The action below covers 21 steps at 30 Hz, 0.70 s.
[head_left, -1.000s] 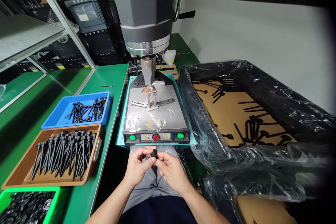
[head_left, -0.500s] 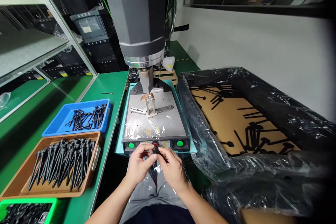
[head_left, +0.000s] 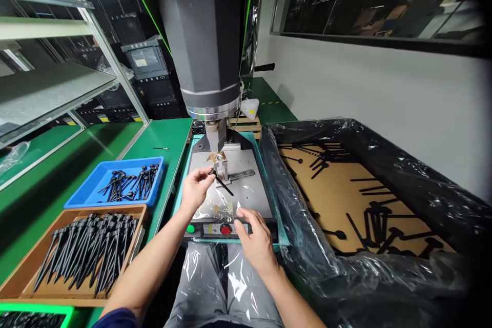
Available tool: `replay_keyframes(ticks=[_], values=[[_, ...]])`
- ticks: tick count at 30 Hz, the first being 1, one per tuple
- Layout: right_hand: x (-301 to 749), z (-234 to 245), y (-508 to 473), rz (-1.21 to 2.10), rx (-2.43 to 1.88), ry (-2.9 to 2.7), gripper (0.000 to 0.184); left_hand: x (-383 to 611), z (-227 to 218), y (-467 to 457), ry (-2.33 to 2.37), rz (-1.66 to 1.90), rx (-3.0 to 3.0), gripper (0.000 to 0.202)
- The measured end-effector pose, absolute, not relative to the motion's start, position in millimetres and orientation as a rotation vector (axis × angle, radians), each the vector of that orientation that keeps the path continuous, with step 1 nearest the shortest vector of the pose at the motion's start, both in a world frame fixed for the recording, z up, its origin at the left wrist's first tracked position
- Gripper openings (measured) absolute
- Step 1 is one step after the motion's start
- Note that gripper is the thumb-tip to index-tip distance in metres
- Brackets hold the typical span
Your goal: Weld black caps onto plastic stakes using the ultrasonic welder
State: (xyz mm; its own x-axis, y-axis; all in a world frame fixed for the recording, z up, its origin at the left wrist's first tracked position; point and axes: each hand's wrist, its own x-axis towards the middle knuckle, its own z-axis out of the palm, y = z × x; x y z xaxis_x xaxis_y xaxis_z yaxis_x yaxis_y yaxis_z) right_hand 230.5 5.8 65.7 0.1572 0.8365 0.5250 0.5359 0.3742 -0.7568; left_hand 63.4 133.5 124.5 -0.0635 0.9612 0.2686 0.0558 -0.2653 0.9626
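**Screw at the press fixture**

I watched a green worktop (head_left: pixel 161 143) beside a grey press machine (head_left: pixel 209 36), with a white wall behind. The left hand (head_left: pixel 197 189) pinched a thin black screw (head_left: pixel 223 185) just beside the small metal fixture (head_left: pixel 221 164). The right hand (head_left: pixel 255 238) lay open on the button panel (head_left: pixel 207 229). A blue plastic tray (head_left: pixel 92 184) and a brown tray (head_left: pixel 23 279) held black screws. A film-lined cardboard box (head_left: pixel 292 189) held more.

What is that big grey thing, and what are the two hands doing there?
The picture comes from a camera worn on a person's head, looking down at their own hands. The big grey thing is a press machine standing over a metal plate. The left hand pinches a thin black pin beside a small metal holder on the plate. The right hand rests open at the machine's front edge, by a red button. On the green bench, a brown tray and a blue tray hold more of them.
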Motion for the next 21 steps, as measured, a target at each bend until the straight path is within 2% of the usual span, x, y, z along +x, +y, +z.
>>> replay_keyframes(ticks=[11,21], values=[[251.6,-29.0,-46.2,0.752,-1.493,-1.41,0.028,72.8,109.9,215.9,1.16,1.332,1.681,0.025],[257.6,-40.9,-61.5,0.928,-1.455,-1.333,0.029,66.0,120.8,237.2,1.075,1.243,1.929,0.013]])
